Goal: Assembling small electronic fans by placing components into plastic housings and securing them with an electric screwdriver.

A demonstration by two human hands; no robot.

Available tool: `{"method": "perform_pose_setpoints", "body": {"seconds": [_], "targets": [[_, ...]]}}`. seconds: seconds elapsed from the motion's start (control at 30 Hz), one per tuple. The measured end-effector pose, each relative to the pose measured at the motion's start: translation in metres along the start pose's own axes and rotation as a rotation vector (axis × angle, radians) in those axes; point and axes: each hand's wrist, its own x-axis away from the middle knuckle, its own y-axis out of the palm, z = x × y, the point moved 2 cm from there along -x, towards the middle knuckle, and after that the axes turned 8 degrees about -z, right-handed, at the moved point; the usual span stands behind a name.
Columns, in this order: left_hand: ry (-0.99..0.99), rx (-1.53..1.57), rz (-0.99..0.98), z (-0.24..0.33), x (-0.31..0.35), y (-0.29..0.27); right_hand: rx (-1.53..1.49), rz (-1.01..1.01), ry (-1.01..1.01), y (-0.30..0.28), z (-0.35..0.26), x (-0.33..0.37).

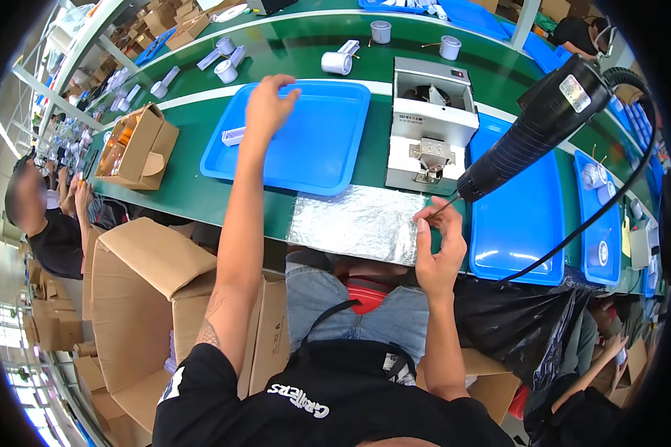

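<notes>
My left hand (270,112) reaches over the far part of a blue tray (313,167), fingers loosely bent and apart, with nothing seen in it. A small white plastic part (233,136) lies in the tray, left of my wrist. Near the table's front edge, my right hand (441,253) pinches the thin bit of a black electric screwdriver (529,134) between thumb and fingers. Whether a screw sits at the bit's tip is too small to tell. Beyond this hand stands a grey-white metal machine (431,127) with an open top and a small metal fixture in front.
A silver foil-like sheet (354,223) covers the table's front edge. An open cardboard box (138,149) holds orange parts at left. White cylindrical parts (337,62) stand along the far belt. Another blue tray (518,223) lies under the screwdriver and its black cable. Co-workers sit at both sides.
</notes>
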Motion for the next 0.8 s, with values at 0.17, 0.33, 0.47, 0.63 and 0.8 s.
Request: {"method": "perform_pose_setpoints", "body": {"seconds": [0.17,0.33,0.47,0.63,0.8], "targets": [[0.087,-0.073,-0.066,0.025,0.009,-0.009,-0.023,-0.024,0.042,0.013,-0.002,-0.002],[-0.024,-0.140,-0.028,0.022,0.076,-0.006,0.012,0.022,0.045,-0.003,-0.001,0.005],[0.000,-0.513,0.161,-0.070,0.100,-0.026,0.085,-0.095,0.055,-0.001,-0.017,0.012],[-0.030,-0.412,0.125,-0.065,0.090,-0.026,0.157,-0.527,0.052,-0.071,-0.059,0.021],[0.094,0.569,0.063,-0.004,0.123,-0.048,-0.390,-0.582,-0.113,-0.187,-0.068,0.016]]}}
